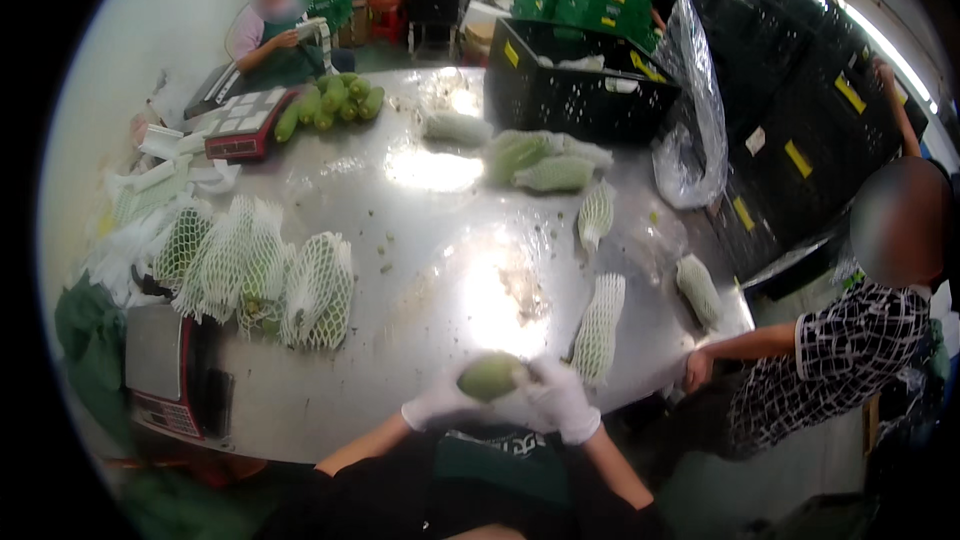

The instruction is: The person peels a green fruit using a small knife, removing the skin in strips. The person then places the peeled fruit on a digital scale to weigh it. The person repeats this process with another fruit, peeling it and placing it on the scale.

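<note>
Between my white-gloved hands, above the near edge of the steel table (420,255), is a green fruit that looks like a papaya (486,377). My left hand (441,399) cups it from the left and below. The fingers of my right hand (559,399) are at its right end; blur hides how firmly they touch. Just right of my right hand lies a white foam net sleeve (600,326) with a pale green shape inside. Farther back are another netted fruit (596,216) and a cluster of fruits, one of them bare green (521,157).
Netted papayas (319,289) and a scale (159,352) sit at left; bare papayas (337,99) lie beside a red scale (247,124). A black crate (577,94) and plastic film (694,165) stand at the back. A co-worker's hand (699,369) is at the right edge.
</note>
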Motion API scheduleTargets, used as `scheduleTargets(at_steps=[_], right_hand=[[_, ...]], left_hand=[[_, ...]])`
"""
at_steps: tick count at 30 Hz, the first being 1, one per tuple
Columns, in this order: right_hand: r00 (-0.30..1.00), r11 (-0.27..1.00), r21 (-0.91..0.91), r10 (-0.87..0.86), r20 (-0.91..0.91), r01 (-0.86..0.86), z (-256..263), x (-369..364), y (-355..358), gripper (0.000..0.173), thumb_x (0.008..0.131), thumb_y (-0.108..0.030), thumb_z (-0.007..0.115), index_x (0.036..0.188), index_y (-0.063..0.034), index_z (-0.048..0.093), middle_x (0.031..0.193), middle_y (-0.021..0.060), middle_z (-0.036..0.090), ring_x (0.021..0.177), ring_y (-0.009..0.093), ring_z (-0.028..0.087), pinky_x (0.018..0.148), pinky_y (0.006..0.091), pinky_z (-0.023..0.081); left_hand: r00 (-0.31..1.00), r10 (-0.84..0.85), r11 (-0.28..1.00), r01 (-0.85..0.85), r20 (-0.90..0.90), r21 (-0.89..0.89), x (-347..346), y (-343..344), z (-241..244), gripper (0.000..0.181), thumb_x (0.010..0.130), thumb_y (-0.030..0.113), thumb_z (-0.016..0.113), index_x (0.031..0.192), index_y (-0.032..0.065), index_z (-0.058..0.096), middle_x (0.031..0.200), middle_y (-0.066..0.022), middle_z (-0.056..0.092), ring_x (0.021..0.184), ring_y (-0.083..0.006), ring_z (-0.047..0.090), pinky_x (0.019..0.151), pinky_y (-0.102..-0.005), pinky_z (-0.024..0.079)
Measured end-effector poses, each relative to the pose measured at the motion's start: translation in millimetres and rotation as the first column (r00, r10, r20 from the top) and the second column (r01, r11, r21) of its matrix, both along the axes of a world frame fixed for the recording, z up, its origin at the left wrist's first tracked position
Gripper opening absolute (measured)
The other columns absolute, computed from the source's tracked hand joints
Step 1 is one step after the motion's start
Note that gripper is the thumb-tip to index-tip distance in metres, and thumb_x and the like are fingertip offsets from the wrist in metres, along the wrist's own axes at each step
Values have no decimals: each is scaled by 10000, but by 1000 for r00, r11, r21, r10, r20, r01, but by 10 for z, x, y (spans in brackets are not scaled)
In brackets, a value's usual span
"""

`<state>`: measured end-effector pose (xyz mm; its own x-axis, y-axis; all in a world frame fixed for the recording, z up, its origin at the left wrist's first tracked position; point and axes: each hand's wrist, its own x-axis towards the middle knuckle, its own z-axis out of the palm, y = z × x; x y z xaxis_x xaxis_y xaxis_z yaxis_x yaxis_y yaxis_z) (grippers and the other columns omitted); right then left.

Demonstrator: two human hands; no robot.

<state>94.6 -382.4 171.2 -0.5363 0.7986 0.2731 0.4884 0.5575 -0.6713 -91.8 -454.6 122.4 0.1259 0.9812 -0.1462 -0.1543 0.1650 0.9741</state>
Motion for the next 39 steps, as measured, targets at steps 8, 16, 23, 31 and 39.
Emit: scheduleTargets(at_steps=[8, 16, 23, 31, 39], right_hand=[[969, 939, -344, -105, -224, 22, 119, 156, 17, 236, 903, -220, 639, 988, 0, 627, 738, 128, 624, 579, 188, 622, 517, 308, 472], [992, 986, -164, 4, -125, -25, -38, 119, -70, 176, 883, -213, 637, 958, -54, 626, 753, 165, 607, 659, 327, 613, 589, 367, 481], [995, 996, -59, 56, -87, -61, 46, 117, -41, 165, 874, -197, 642, 851, -43, 587, 705, 167, 583, 645, 332, 603, 560, 378, 462], [997, 971, 230, -56, -54, 67, -213, 149, 73, 163, 879, -183, 640, 839, -32, 596, 682, 168, 581, 610, 335, 599, 537, 378, 461], [991, 995, 103, 3, -134, 11, 66, 190, 11, 151, 916, -152, 581, 867, -15, 623, 656, 149, 545, 548, 281, 541, 528, 347, 429]], left_hand=[[941, 322, 941, -306, -106, 146, -256, 256, 340, 883, 576, 87, 837, 1363, 25, 442, 1228, -58, 577, 1120, -152, 543, 996, -310, 407], [918, 331, 940, -302, -218, 159, -242, 152, 388, 883, 573, 82, 835, 1360, 7, 442, 1247, -69, 574, 1139, -149, 537, 1002, -307, 403], [900, 345, 932, -293, -268, 213, -217, 107, 313, 865, 574, 75, 824, 1350, -2, 451, 1223, -79, 593, 1125, -138, 547, 992, -302, 414], [869, 348, 933, -282, -353, 224, -193, 56, 345, 859, 563, 78, 824, 1342, 17, 467, 1216, -90, 599, 1116, -150, 558, 982, -306, 424], [640, 516, 843, -261, -569, 471, -161, 35, 339, 809, 543, 122, 844, 1281, 57, 519, 1131, -109, 604, 1050, -249, 591, 923, -355, 454]])
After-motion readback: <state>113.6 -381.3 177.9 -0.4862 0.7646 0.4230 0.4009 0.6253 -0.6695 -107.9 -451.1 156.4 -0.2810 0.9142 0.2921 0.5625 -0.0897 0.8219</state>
